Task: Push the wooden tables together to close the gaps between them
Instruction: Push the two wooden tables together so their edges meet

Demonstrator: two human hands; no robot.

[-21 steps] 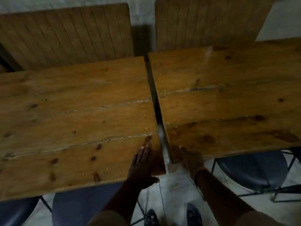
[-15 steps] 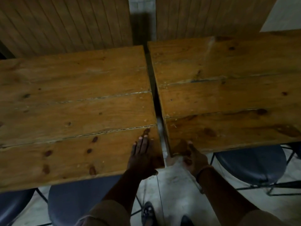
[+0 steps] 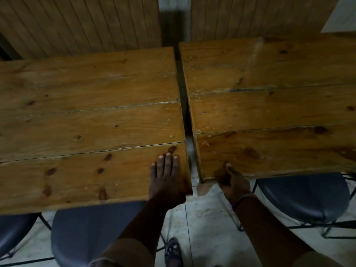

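Note:
Two wooden plank tables stand side by side, the left table (image 3: 86, 122) and the right table (image 3: 269, 112), with a narrow dark gap (image 3: 185, 105) running between them. The right table sits a little farther from me than the left. My left hand (image 3: 166, 180) lies flat on the left table's near right corner, fingers spread, thumb under the edge. My right hand (image 3: 233, 183) grips the right table's near left corner, thumb on top and fingers hidden beneath.
Dark padded chairs are tucked under the near edges, one at the left (image 3: 96, 228) and one at the right (image 3: 302, 197). Wooden slatted bench backs (image 3: 81, 22) rise behind the tables. My foot (image 3: 172, 251) stands on the pale tiled floor (image 3: 208, 218).
The view has shifted closer and downward. My right hand moved from below the right table's corner up onto it, thumb over the top. My left hand kept its place.

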